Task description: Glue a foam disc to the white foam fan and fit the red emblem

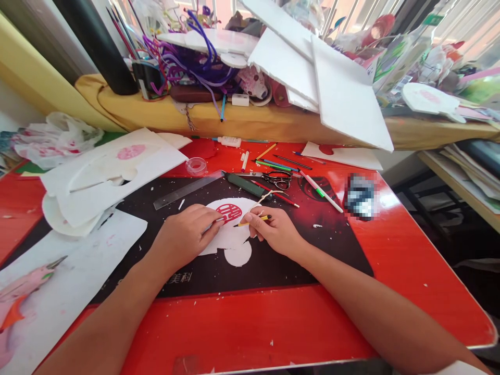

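A white cut-out piece (238, 254) with a rounded lobe lies on the black mat (273, 271). On it is a round red pattern (229, 212). My left hand (190, 232) rests at the piece's left side, fingers closed on a small thin greyish item (214, 224) that I cannot make out. My right hand (273, 229) pinches a yellow pencil (250, 221), its dark tip pointing left beside the red pattern. Some fingers of my right hand curl beneath the pencil, over the right part of the piece.
A clear ruler (187, 191), a green-handled tool (248, 186), scissors (277, 178) and several pens lie behind my hands. White foam sheets (113, 161) are stacked at the left on the red table (410, 250). More boards (347, 88) lean at the back.
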`<state>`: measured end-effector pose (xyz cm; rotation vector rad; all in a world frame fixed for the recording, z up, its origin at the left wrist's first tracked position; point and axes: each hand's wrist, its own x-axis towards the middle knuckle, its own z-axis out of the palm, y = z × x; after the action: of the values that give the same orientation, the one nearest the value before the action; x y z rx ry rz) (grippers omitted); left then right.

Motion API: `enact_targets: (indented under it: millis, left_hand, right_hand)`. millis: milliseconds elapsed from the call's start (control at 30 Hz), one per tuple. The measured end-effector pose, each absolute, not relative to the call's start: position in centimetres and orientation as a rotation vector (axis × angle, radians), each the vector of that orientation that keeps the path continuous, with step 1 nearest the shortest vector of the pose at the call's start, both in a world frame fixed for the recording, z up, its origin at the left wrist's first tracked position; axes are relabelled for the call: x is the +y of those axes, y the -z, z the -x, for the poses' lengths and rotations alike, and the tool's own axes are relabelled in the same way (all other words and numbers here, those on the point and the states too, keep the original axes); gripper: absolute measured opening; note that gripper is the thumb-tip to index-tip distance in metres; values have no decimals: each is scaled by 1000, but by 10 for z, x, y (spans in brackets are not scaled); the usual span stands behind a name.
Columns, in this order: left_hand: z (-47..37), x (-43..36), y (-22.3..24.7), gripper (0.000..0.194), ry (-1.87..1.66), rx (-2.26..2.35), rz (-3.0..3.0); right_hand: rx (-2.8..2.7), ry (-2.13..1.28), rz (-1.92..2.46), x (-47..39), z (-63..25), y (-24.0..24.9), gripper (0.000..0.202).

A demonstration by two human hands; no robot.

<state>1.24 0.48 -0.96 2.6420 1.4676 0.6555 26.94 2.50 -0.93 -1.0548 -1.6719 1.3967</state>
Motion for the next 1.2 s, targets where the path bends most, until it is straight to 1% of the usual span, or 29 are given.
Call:
enact_targets:
  millis: [233, 400, 633, 767, 967, 1200]
  left_hand:
    - [-15, 4, 7, 35, -661, 1470, -2644]
    - [-15, 4, 8, 35, -661, 1376, -2668]
    - [-20, 6, 17, 36, -658, 1526, -2639]
    - [-25, 7, 19, 32, -650, 1489, -2594]
    - [-25, 19, 18, 33, -692, 1539, -2332]
    - [-27, 57, 11, 36, -752, 1546, -1903]
  right_hand:
    - [-1566, -1411, 1071, 24, -269, 7, 48]
    - [-1374, -1306, 1063, 30, -273, 6, 50]
    - [-1276, -1203, 1059, 43, -283, 9, 50]
    - [-1291, -1196, 1106, 47, -286, 13, 53]
    - [-1324, -1269, 1094, 49, -288, 15, 52]
    - [-1332, -1267, 1093, 52, -288, 18, 52]
